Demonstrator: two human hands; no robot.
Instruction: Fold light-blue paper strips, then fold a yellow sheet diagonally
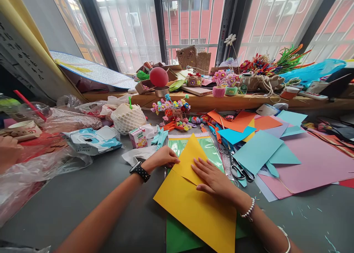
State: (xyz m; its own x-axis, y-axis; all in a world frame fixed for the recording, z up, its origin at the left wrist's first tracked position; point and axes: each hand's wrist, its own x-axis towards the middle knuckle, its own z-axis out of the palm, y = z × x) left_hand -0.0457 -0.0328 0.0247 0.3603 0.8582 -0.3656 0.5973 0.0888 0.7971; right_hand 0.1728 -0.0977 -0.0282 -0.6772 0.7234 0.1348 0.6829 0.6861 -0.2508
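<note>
A yellow sheet of paper [197, 214] lies at a slant in front of me, its upper part folded over into a pointed flap. My left hand [163, 158], with a watch at its wrist, pinches the flap's left edge between thumb and fingers. Flat on the flap's right side rests my right hand [212, 177], fingers stretched and slightly apart. Underneath the yellow paper is a green sheet [181, 234], partly covered. Black-handled scissors [238, 172] lie to the right of my right hand.
Light-blue paper [258, 150], orange paper [235, 121] and a large pink sheet [312, 168] spread over the right side. A wet-wipe pack [92, 140], a small pink box [138, 137] and a net-wrapped coconut [127, 118] stand left. Another person's hand [9, 151] shows at far left.
</note>
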